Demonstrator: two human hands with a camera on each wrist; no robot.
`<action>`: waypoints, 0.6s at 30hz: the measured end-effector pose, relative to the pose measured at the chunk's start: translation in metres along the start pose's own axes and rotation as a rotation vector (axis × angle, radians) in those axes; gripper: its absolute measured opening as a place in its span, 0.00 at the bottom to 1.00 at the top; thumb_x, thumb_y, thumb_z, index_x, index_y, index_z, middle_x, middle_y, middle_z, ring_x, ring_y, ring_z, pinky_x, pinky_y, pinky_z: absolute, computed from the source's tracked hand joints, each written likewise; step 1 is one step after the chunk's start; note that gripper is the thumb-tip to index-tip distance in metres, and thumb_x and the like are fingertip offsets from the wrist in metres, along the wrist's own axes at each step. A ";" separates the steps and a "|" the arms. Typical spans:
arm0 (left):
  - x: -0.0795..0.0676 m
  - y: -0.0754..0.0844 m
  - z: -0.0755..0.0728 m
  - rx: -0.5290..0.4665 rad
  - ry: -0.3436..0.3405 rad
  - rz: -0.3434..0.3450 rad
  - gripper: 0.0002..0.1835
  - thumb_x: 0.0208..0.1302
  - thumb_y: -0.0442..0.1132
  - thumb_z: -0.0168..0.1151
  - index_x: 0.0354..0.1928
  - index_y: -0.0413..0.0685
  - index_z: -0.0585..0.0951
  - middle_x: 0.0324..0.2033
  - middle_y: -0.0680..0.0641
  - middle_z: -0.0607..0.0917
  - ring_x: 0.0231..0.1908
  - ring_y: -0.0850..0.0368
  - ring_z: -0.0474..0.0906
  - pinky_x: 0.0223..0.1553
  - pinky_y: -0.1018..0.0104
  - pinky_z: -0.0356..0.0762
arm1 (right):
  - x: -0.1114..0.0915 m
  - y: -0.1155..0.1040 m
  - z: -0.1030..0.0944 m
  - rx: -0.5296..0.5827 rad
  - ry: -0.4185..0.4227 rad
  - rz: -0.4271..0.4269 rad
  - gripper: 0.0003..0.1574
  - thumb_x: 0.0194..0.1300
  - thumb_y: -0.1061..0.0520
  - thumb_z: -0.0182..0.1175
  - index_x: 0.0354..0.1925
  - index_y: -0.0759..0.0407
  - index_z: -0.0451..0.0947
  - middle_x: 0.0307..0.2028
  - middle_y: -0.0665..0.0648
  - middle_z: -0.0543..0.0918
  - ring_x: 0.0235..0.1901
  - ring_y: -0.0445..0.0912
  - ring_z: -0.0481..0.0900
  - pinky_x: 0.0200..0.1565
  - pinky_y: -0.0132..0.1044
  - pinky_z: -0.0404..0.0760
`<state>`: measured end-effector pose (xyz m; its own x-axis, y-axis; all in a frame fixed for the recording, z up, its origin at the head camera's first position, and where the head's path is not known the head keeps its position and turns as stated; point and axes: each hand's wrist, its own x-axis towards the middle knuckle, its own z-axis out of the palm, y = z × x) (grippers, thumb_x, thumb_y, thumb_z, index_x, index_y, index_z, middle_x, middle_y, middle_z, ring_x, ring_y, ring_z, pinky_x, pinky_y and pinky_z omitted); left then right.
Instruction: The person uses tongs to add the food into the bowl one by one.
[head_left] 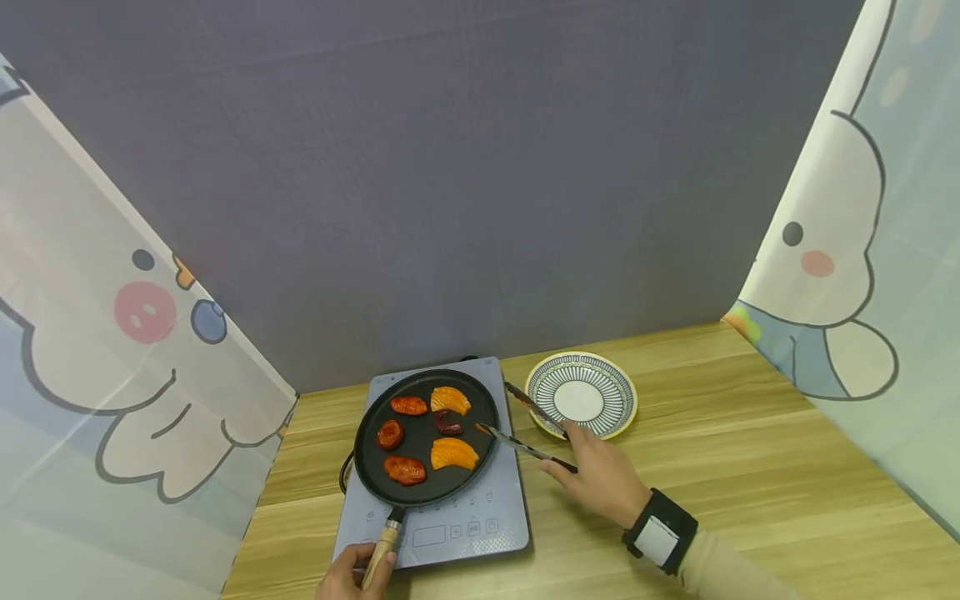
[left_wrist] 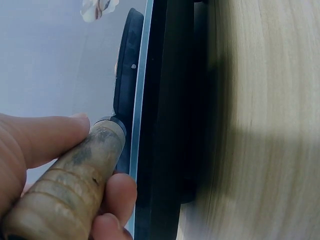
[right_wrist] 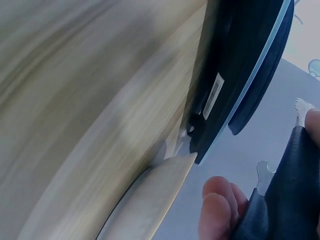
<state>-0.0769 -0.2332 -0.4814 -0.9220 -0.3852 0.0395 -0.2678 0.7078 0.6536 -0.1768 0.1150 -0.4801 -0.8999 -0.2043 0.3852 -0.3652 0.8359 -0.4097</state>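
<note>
In the head view my left hand (head_left: pixel 349 575) grips the wooden handle (head_left: pixel 384 546) of a round black frying pan (head_left: pixel 414 493). The left wrist view shows thumb and fingers wrapped about that handle (left_wrist: pixel 70 185). My right hand (head_left: pixel 606 482) holds metal tongs with dark grips (head_left: pixel 527 448). Their arms are spread, one tip over the pan's right edge, the other beside the plate, with nothing seen between them. In the pan lie two striped orange pieces (head_left: pixel 454 453), several glazed reddish-brown pieces (head_left: pixel 405 470) and a dark red curled piece (head_left: pixel 447 423).
The pan sits on a grey induction cooktop (head_left: pixel 506 508) with touch controls along its front. To its right, a patterned plate (head_left: pixel 627 392) stands on the wood-grain table (head_left: pixel 750 450). A grey cloth (head_left: pixel 480 183) rises behind, with cartoon-printed sheets (head_left: pixel 840 208) on both sides.
</note>
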 end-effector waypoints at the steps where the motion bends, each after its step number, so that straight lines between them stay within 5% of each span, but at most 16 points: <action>1: 0.000 0.000 0.000 0.002 -0.001 0.000 0.17 0.46 0.49 0.68 0.33 0.43 0.80 0.21 0.51 0.80 0.19 0.62 0.71 0.19 0.63 0.71 | 0.000 0.001 -0.001 0.001 -0.001 0.009 0.43 0.53 0.31 0.57 0.55 0.58 0.63 0.43 0.60 0.78 0.36 0.50 0.75 0.32 0.48 0.77; 18: 0.000 0.000 0.002 0.005 0.028 0.003 0.16 0.45 0.48 0.69 0.31 0.43 0.80 0.20 0.52 0.80 0.19 0.62 0.71 0.19 0.63 0.71 | -0.009 0.022 -0.004 -0.014 -0.016 0.073 0.47 0.52 0.30 0.56 0.57 0.61 0.63 0.48 0.64 0.76 0.41 0.55 0.74 0.36 0.53 0.77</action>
<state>-0.0778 -0.2318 -0.4826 -0.9145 -0.3996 0.0627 -0.2666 0.7121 0.6495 -0.1760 0.1372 -0.4893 -0.9278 -0.1503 0.3416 -0.2951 0.8559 -0.4247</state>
